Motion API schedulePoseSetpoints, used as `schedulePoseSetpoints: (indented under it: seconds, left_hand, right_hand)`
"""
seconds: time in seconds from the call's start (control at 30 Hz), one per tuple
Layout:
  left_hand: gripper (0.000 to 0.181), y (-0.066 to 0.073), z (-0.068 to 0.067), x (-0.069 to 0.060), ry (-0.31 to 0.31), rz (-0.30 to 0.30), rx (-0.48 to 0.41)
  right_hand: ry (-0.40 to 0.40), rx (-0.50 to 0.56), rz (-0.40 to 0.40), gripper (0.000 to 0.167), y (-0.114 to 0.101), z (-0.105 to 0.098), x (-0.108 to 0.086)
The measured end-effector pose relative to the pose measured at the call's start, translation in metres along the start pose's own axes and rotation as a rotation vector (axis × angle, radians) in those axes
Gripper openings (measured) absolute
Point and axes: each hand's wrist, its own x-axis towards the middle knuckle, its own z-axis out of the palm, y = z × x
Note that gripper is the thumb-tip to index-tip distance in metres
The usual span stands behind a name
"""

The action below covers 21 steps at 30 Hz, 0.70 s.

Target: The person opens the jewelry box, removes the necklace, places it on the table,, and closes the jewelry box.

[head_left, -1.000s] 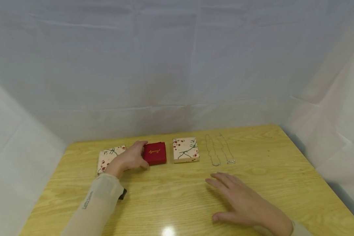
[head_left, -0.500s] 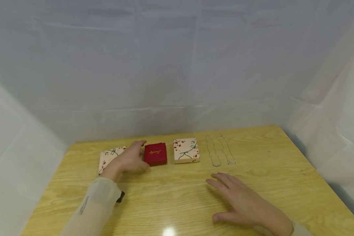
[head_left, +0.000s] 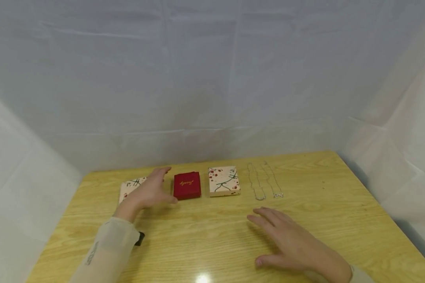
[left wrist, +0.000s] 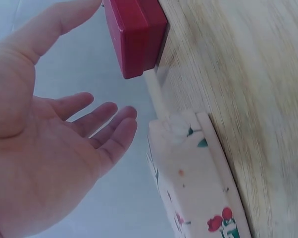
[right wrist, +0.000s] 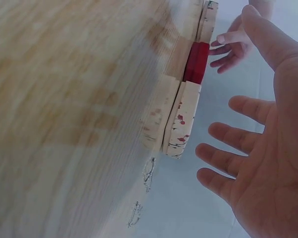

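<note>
In the head view a red box (head_left: 187, 184) with gold lettering lies between two cream boxes printed with flowers. My left hand (head_left: 146, 194) is just left of the red box, fingers spread and holding nothing. It partly covers the left floral box (head_left: 128, 186). In the left wrist view my thumb tip comes near an edge of the red box (left wrist: 134, 37); contact cannot be told. To the red box's right sits the other floral box (head_left: 224, 181). My right hand (head_left: 290, 240) hovers relaxed over the table's near right, fingers apart, grasping nothing.
Two thin silver chain necklaces, one with a curved pendant (head_left: 260, 198) and one with a bow-like pendant (head_left: 278, 195), lie right of the boxes. The wooden table (head_left: 198, 236) ends at a white cloth backdrop (head_left: 198, 78), with cloth at both sides too.
My left hand has drawn back a little to the left from the red box, leaving a visible gap. The right hand stays where it was, and the boxes keep their places.
</note>
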Motion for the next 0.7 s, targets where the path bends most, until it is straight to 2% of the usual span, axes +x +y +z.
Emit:
schedulePoseSetpoints:
  seconds: [0.5,0.7]
  left_hand:
    - [0.116,-0.018,-0.015,-0.021,0.082,0.016,0.086]
    - [0.119,-0.033,-0.021,-0.029,0.106,-0.020,0.123]
  right_hand:
    - [-0.005,0.001,-0.003,0.099,-0.003,0.002,0.002]
    - [-0.003,-0.002,-0.011,0.098,-0.003,0.003,0.002]
